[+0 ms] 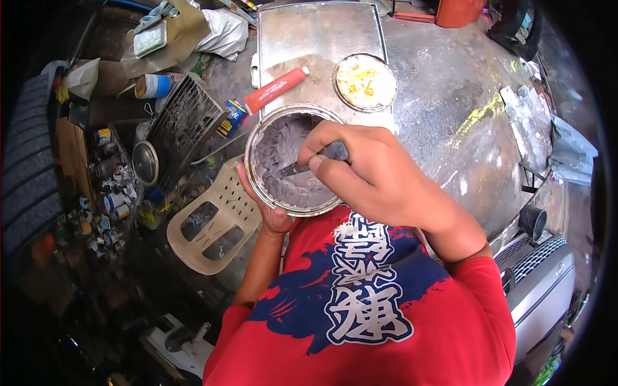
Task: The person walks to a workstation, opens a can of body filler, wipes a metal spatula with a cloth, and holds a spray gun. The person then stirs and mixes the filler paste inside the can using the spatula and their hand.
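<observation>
A round metal can [251, 168] of thick grey paste [283, 145] is tilted toward me, its open mouth facing up. My left hand [273, 209] is wrapped round the can's lower left side, thumb near the rim. My right hand [351, 161] grips the dark handle of a putty knife [295, 169], whose blade dips into the paste. Just behind the can lies a red tube [277, 90]. A round lid [365, 82] with yellow-orange smears rests to the right of the tube, on a metal sheet [315, 32].
A beige plastic chair [215, 219] stands at the left, near a blue-and-yellow can [232, 118] and a dark grille [187, 116]. Small cans and litter cover the far left. A grey car part [541, 283] sits at the lower right.
</observation>
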`<action>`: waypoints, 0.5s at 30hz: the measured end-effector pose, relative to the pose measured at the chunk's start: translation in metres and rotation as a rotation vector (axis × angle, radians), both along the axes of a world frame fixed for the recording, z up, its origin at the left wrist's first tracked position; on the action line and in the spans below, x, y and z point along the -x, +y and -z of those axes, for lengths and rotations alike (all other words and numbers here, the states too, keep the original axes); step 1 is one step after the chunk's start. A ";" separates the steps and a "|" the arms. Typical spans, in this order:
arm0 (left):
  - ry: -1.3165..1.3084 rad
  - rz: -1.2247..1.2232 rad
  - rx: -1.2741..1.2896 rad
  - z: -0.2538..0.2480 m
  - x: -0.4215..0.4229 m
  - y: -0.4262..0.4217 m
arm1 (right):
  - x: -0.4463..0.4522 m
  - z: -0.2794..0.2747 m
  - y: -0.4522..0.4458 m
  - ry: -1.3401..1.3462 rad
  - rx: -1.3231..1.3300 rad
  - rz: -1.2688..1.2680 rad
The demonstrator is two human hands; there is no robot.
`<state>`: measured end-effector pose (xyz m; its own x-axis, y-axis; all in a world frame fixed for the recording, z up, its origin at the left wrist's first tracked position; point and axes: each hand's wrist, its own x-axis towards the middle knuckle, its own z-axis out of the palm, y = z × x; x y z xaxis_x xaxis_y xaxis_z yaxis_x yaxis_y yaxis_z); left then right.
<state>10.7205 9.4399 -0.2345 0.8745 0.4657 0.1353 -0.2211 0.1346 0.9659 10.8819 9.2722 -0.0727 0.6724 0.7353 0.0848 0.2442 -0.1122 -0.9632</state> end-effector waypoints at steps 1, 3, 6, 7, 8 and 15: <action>-0.001 -0.009 0.018 -0.001 -0.001 -0.001 | -0.002 0.001 0.002 0.027 0.004 -0.019; -0.003 -0.032 0.049 -0.003 -0.001 -0.003 | -0.002 0.007 0.007 0.062 0.023 -0.031; -0.004 -0.051 0.068 -0.005 -0.002 -0.006 | 0.004 0.028 0.017 0.034 0.058 -0.050; -0.007 -0.053 0.080 -0.005 -0.003 -0.006 | 0.003 0.033 0.019 0.007 0.074 -0.055; -0.010 -0.055 0.094 -0.005 -0.003 -0.007 | 0.001 0.034 0.019 0.000 0.088 -0.064; -0.008 -0.063 0.079 0.007 0.002 -0.004 | -0.011 -0.010 -0.003 -0.021 0.037 -0.077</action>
<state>10.7182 9.4361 -0.2418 0.8422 0.5293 0.1026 -0.2388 0.1956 0.9512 10.8932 9.2696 -0.0630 0.6120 0.7878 0.0697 0.2735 -0.1281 -0.9533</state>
